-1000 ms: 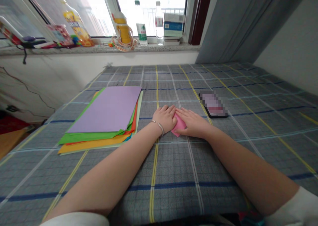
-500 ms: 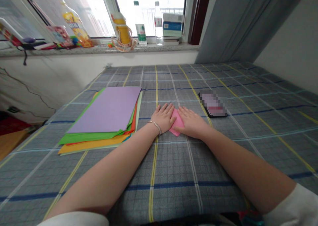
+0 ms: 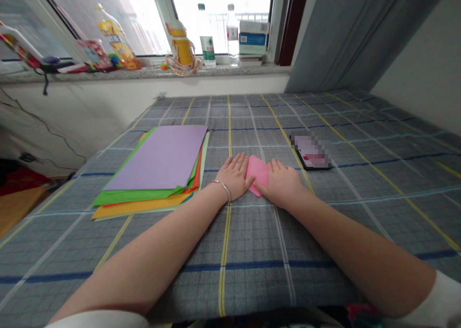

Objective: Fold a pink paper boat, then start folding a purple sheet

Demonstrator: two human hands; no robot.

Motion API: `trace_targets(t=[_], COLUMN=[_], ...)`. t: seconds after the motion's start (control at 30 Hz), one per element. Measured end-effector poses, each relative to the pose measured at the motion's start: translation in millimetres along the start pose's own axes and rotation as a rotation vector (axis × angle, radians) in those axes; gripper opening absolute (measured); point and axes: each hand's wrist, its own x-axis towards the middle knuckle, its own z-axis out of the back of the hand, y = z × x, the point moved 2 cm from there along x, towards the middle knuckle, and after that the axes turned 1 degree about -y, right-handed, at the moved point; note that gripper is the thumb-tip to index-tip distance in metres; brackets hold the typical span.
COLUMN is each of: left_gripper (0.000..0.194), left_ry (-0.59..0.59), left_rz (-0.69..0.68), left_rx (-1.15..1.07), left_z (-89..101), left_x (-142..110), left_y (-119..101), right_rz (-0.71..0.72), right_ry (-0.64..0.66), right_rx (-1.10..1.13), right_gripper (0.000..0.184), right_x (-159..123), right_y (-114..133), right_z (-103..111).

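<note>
A small folded piece of pink paper point(image 3: 257, 173) lies flat on the plaid bed cover point(image 3: 324, 251), between my hands. My left hand point(image 3: 234, 176) rests palm down against its left side, with a silver bangle on the wrist. My right hand point(image 3: 279, 183) lies palm down at its right side, the thumb reaching its lower edge. Neither hand lifts or grips the paper. A stack of coloured paper sheets point(image 3: 156, 157) with a lilac sheet on top lies left of my left hand. A phone point(image 3: 311, 151) with a blurred screen lies beyond my right hand.
A stone window sill point(image 3: 144, 72) runs along the far end, holding water bottles point(image 3: 207, 35), a yellow bottle point(image 3: 115, 37), and a small box point(image 3: 252, 37). A grey curtain point(image 3: 345, 35) hangs at the far right, with walls beside the bed.
The pink paper now looks flatter and wider, with more of it showing between my hands. My hands have moved slightly apart. The view has shifted slightly.
</note>
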Motion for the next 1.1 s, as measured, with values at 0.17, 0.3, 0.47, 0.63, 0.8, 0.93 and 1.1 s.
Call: trace_targets(t=[0.17, 0.3, 0.47, 0.63, 0.8, 0.93, 1.1], left_gripper=[0.067, 0.065, 0.066, 0.063, 0.05, 0.034, 0.023], left_ry=[-0.01, 0.01, 0.032, -0.012, -0.14, -0.213, -0.204], left_rz=[0.003, 0.004, 0.015, 0.043, 0.085, 0.176, 0.286], left_rx=[0.027, 0.043, 0.064, 0.058, -0.113, -0.341, -0.645], left_z=[0.9, 3.1, 6.9, 12.6, 12.4, 6.6, 3.4], left_x=[-6, -13, -24, -32, -27, -14, 1], left_y=[0, 1, 0, -3, 5, 19, 29], right_rz=[-0.007, 0.02, 0.033, 0.009, -0.019, -0.045, -0.085], right_ry=[-0.019, -0.044, -0.005, 0.002, -0.121, -0.13, -0.105], right_rx=[-0.065, -0.138, -0.15, -0.128, 0.0, 0.252, 0.81], right_gripper=[0.075, 0.064, 0.061, 0.059, 0.062, 0.043, 0.024], right_x=[-5, -7, -9, -12, -5, 11, 28], right_y=[2, 0, -2, -4, -22, -43, -48], right_z=[7, 9, 18, 22, 12, -2, -18])
